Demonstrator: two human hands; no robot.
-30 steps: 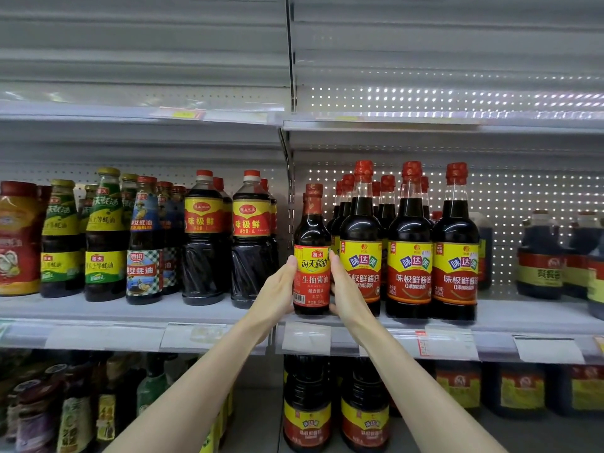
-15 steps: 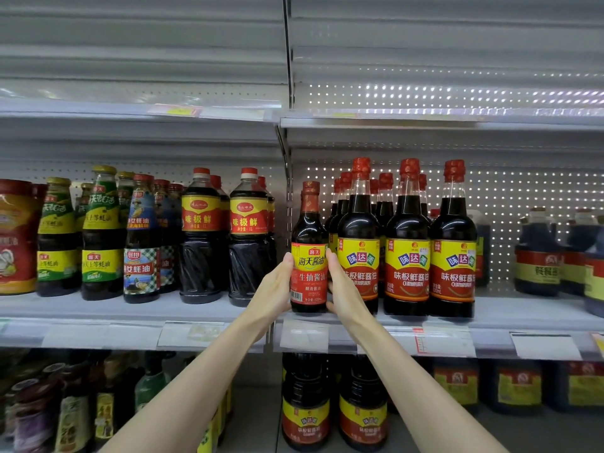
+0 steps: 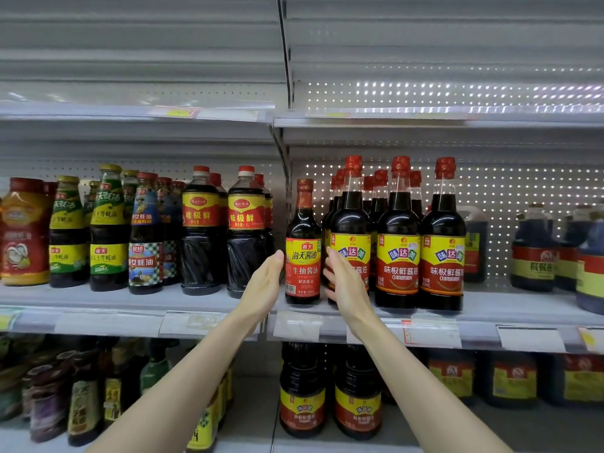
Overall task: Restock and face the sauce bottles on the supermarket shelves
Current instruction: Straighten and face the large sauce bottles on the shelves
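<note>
We are flanking the faced soy sauce bottle (image 3: 302,266) at the shelf (image 3: 212,302) front edge, left hand (image 3: 264,284) and right hand (image 3: 348,284) fingers (image 3: 334,260) straight, holding nothing; other bottles probably remaining.

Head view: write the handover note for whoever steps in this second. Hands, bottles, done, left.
Left hand: open, fingers straight, at the left side of the dark soy sauce bottle with red cap and yellow-and-red label; not gripping it.
Right hand: open, just right of that bottle, in front of the nearest of the three tall red-capped dark bottles; not gripping.
Bottle: upright at the front of the grey middle shelf, label facing out.
Done: this bottle looks placed and faced.
Left: probably check the facing of the other rows.
</note>
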